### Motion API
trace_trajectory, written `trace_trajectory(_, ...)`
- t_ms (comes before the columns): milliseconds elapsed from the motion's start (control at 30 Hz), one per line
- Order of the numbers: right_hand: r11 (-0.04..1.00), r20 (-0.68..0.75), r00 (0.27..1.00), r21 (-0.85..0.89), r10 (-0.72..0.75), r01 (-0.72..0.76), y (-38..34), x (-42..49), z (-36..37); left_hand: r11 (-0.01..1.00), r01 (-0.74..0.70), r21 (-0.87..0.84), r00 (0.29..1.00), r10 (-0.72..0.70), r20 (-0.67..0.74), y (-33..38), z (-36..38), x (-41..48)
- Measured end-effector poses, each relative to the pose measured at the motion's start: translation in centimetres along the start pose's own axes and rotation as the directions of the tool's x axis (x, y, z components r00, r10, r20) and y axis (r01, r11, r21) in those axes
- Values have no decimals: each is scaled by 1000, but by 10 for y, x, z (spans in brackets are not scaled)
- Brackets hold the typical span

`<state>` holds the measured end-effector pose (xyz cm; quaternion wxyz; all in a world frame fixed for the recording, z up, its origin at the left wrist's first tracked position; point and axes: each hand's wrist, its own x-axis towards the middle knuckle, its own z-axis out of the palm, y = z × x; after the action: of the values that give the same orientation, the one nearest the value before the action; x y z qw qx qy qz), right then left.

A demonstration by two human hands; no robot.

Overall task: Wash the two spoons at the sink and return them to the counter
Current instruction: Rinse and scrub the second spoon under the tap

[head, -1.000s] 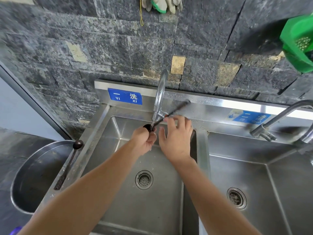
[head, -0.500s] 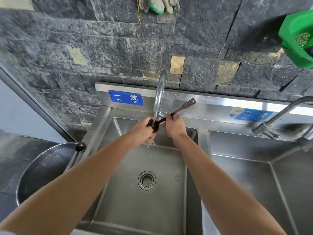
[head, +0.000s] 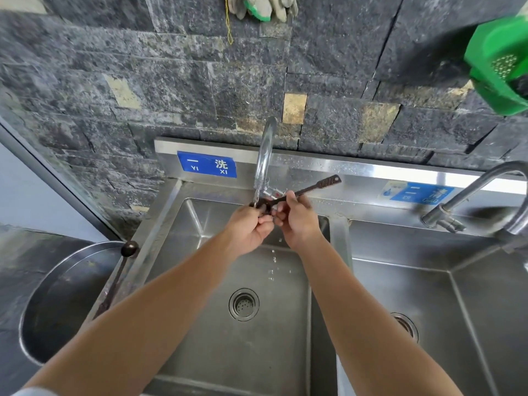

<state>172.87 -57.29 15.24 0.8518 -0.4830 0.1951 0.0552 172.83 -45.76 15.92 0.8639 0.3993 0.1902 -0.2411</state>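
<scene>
A dark long-handled spoon (head: 317,186) is held under the curved tap (head: 264,155) over the left sink basin (head: 200,281). My right hand (head: 297,221) grips its handle, which points up to the right. My left hand (head: 251,227) is closed around the bowl end, which is mostly hidden by the fingers. Water drips from my hands into the basin. A second dark spoon (head: 120,270) lies on the sink's left rim, its round bowl at the far end, apart from both hands.
A round steel bowl (head: 43,310) sits left of the sink on the grey counter. The right basin (head: 428,310) has its own tap (head: 474,195). A green basket (head: 500,64) hangs top right, gloves (head: 263,7) hang on the stone wall.
My right hand has gone from open fingers to a grip on the spoon's handle. Both hands have shifted slightly up towards the tap, and the handle end is now seen sharply.
</scene>
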Motion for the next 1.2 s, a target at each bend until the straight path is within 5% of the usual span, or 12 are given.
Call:
trace_trajectory(67,938,58,982,-291,-179,188,-5,-3,-8,942,-7,336,999,-9,47,4,-7,-1)
trace_trajectory(167,715,276,930,-597,-242,363,-6,-14,-15,420,-127,899,991,11,135,19,-18,1)
trace_trajectory(267,681,324,911,-609,-255,408,2,-21,-9,-190,-296,936,943,96,318,29,-19,1)
trace_trajectory(333,692,327,904,-585,-275,422,8,-23,-5,-305,-299,904,924,146,354,28,-22,2)
trace_trajectory(400,760,299,916,-520,-266,390,11,-22,-6,-67,-283,957,934,208,291,25,-26,3)
trace_trajectory(500,969,197,971,-177,-136,172,12,-16,-12,650,-187,736,952,305,-27,22,-23,6)
trace_trajectory(633,951,109,987,277,115,-141,21,-13,-8,944,-163,285,954,225,-199,11,-2,11)
trace_trajectory(767,998,8,1000,-69,16,-16,17,-13,-17,256,-237,937,950,264,168,0,-22,10)
trace_trajectory(900,820,114,987,-549,-116,160,6,-19,-21,-293,-241,925,957,90,277,14,-37,11)
trace_trajectory(1000,748,213,969,-622,-121,230,5,-23,-16,-415,-319,852,932,25,361,23,-37,9)
trace_trajectory(1067,780,239,963,-576,-128,246,6,-25,-11,-181,-311,933,945,42,323,24,-33,5)
trace_trajectory(1200,952,122,990,-289,-64,97,0,-22,-3,775,-91,626,989,142,-32,24,-15,2)
